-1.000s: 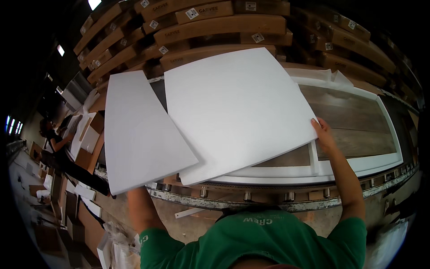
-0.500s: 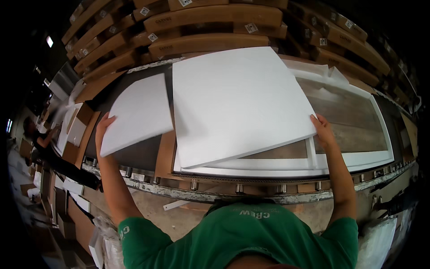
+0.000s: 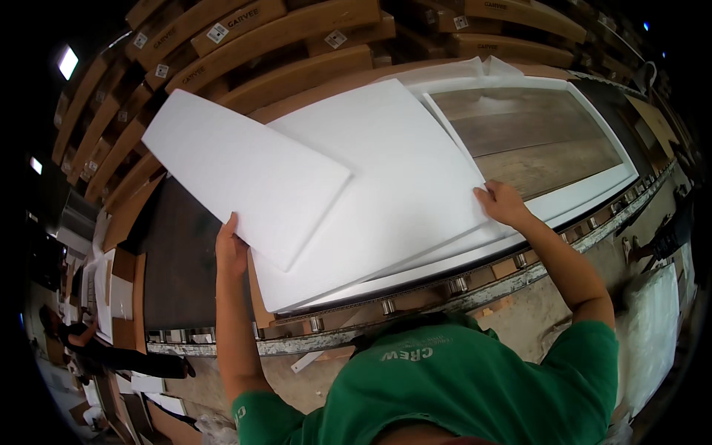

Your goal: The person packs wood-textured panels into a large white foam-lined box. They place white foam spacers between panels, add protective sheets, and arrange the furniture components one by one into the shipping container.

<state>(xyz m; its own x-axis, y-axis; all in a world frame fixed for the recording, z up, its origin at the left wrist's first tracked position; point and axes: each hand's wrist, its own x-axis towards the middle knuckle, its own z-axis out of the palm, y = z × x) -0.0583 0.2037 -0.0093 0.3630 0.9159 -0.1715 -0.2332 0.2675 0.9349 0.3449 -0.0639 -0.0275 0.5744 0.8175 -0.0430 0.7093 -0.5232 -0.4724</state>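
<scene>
My left hand (image 3: 231,248) is closed on the near edge of a smaller white foam sheet (image 3: 248,174), which is tilted up and overlaps the left part of a bigger one. That large white foam sheet (image 3: 393,170) lies slanted over the left half of an open carton. My right hand (image 3: 504,202) pinches its right edge, thumb on top. Right of it, brown wood-look panels (image 3: 526,130) show inside a white foam frame (image 3: 578,196). What the large sheet covers on the left is hidden.
The carton rests on a roller conveyor (image 3: 460,284) with a worn metal rail. Long brown cartons (image 3: 289,48) are stacked behind it. A dark belt surface (image 3: 178,259) lies to the left. Another person (image 3: 89,341) stands at far left. Wrapped clear plastic (image 3: 653,334) stands at right.
The smaller foam sheet has swung up and right, from beside the large sheet to over its left part. My view has turned, and both hands still hold their sheets.
</scene>
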